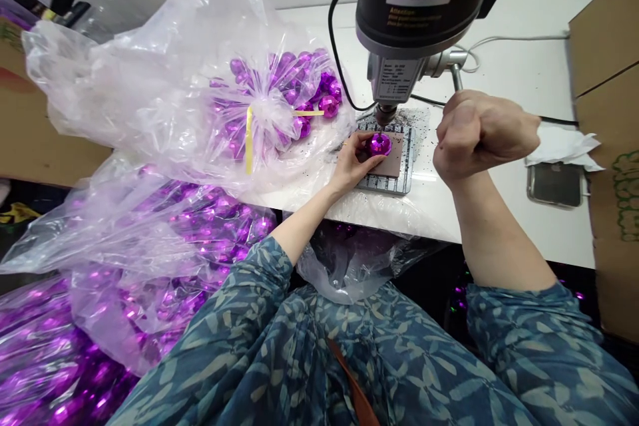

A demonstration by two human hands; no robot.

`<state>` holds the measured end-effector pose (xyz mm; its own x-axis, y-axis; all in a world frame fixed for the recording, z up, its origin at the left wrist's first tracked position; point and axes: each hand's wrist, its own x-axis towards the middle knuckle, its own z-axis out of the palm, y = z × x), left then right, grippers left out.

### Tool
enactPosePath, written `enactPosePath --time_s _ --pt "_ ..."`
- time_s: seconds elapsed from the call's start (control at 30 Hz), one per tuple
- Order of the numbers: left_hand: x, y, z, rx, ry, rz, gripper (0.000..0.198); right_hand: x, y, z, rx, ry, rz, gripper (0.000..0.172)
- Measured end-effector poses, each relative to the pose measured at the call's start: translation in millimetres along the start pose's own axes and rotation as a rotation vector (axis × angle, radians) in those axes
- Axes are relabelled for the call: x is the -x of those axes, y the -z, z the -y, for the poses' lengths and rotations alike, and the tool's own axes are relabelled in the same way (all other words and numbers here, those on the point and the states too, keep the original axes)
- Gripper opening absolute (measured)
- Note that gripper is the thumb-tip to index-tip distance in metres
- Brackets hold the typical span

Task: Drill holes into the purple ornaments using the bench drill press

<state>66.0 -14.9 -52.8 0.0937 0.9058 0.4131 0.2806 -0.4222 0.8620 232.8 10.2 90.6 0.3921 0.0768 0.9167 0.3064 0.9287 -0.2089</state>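
Between the thumb and fingers of my left hand (353,163) is a shiny purple faceted ball (379,144). It rests on a flat brown board (394,163) on the metal base (407,176) of a bench drill press (412,6). Directly over the ball is the drill chuck (386,113); whether the bit touches the ball is hard to make out. My right hand (482,133) is closed around the drill press's feed lever (456,76), to the right of the motor housing. Dark shavings lie scattered around the base.
Clear plastic bags (164,100) with purple balls cover the table's left side, and more bagged balls (200,226) hang lower left. A phone (555,184) lies by white tissue (566,146) at right. Cardboard boxes (612,146) stand at the right edge. A black cable (332,26) loops beside the drill.
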Motion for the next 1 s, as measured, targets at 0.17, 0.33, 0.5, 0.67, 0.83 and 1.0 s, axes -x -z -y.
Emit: enactPosePath --time_s 0.17,0.33,0.5,0.67,0.83,1.0 --pt "-1.3 -0.5 -2.0 0.002 0.019 -0.002 0.053 -50.5 -28.7 16.7 -0.088 -0.205 -0.006 0.083" --pt "20.5 23.4 -40.7 -0.132 0.095 -0.035 0.051 -88.4 -53.2 -4.0 -0.245 -0.35 -0.013 0.091" --pt "66.1 65.8 -105.7 -0.19 -0.003 0.636 0.041 -88.8 -49.4 -5.1 -0.258 -0.429 0.051 0.091" --pt "111.0 72.4 -132.3 -0.703 -0.174 1.14 0.035 -87.2 -48.3 3.7 -0.234 -0.419 -0.027 0.08" --pt "74.8 82.2 -98.0 -0.393 -0.191 0.639 0.022 -87.4 -48.3 5.2 -0.25 -0.443 -0.043 0.077" --pt "-60.8 95.7 -23.9 -0.398 0.115 -0.068 0.024 -86.0 -44.6 7.0 -0.238 -0.469 0.005 0.066"
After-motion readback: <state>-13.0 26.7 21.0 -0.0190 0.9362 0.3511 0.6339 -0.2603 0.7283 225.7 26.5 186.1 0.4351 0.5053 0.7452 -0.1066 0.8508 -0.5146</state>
